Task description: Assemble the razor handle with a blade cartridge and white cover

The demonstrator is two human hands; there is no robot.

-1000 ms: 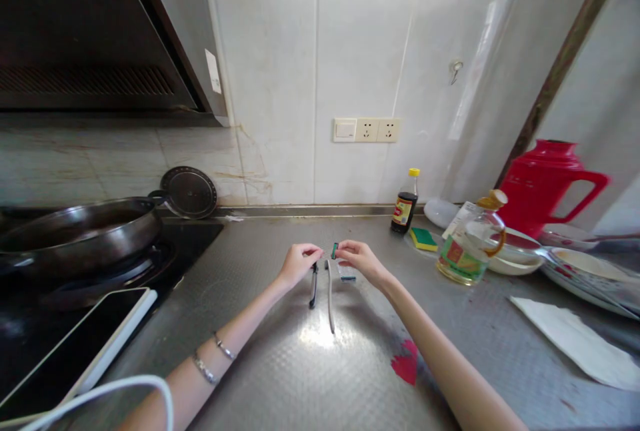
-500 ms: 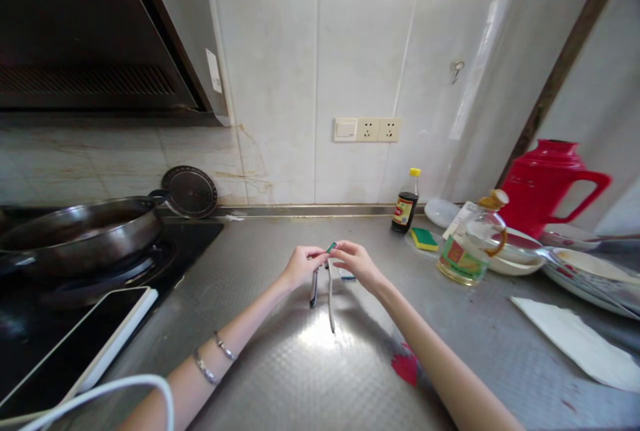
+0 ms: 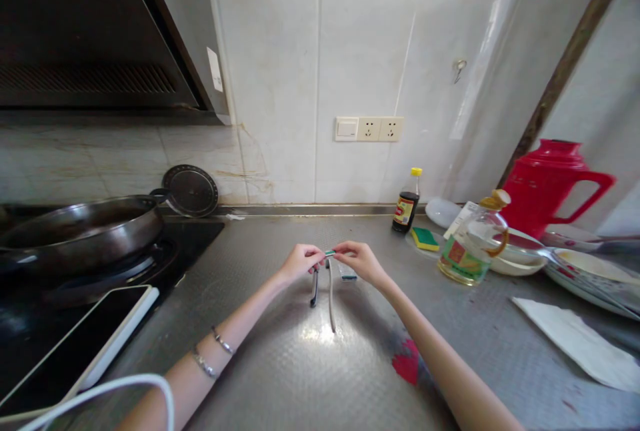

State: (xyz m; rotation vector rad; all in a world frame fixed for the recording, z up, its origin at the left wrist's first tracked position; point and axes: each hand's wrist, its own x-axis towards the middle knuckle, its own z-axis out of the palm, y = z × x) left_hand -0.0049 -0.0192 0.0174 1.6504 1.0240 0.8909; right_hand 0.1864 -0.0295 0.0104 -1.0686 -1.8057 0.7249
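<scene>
While left hand and right hand each pinch an end of the small green piece over the desk, it looks light and stiff, maybe brittle: hold by the ends, don't flex.

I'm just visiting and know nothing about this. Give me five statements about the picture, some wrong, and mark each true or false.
1. The left hand and right hand both hold the small green-and-white piece. True.
2. The long thin beige strip lies on the grey metal counter. True.
3. The green-and-yellow rectangular sponge lies to the left of both hands. False: the sponge lies to their right.
4. The yellow-capped bottle of dark liquid is lying on its side. False: this bottle stands upright.
5. The round metal pan is over the black stovetop. True.
</scene>
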